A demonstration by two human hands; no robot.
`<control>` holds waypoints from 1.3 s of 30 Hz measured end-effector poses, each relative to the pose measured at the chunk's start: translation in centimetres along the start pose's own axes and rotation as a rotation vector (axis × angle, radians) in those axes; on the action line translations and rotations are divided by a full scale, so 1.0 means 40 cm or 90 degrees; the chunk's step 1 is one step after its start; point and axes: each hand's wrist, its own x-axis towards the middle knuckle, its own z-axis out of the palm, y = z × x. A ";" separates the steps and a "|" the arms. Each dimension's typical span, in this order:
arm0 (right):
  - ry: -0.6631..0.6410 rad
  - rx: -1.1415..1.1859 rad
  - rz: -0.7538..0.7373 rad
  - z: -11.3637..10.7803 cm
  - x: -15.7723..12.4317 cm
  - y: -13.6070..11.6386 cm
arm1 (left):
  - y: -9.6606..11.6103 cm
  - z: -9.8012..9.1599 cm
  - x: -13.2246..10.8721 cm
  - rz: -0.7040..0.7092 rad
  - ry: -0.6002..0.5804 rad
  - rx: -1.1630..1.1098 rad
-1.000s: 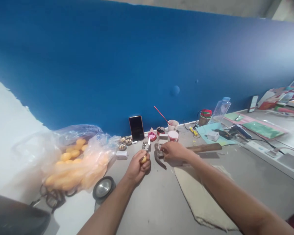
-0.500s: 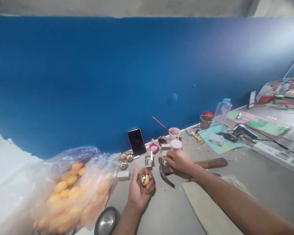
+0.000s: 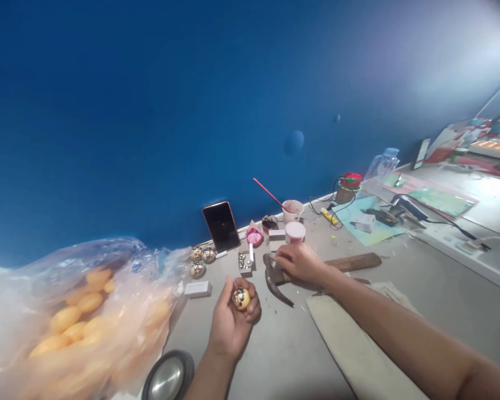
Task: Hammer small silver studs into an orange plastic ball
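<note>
My left hand is closed around a yellow ball partly covered in shiny metallic pieces, its decorated side facing up. My right hand has its fingers bent together just over the head of a claw hammer; whatever its fingertips hold is hidden or too small to name. The hammer lies on its side, its wooden handle pointing right. Between the hands and the wall stands a small open box with shiny silver bits. Several similar decorated balls sit to its left.
A clear bag of yellow balls fills the left side. A phone leans on the blue wall. Nearby stand a paper cup with a red stick, a lidded tub and a round metal dish. A cloth lies under my right forearm.
The view has tilted down and shifted slightly, so the bag looks larger. Both hands keep nearly the same places: the left around the ball, the right over the hammer head.
</note>
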 end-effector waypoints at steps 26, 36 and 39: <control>-0.030 0.047 -0.013 0.002 -0.007 0.007 | -0.022 0.035 -0.016 0.095 0.100 0.194; -0.059 0.027 0.001 -0.004 0.000 -0.009 | -0.033 0.023 -0.009 0.113 0.089 0.302; -0.060 0.014 0.003 -0.006 0.001 -0.010 | -0.031 0.023 -0.010 0.128 0.081 0.315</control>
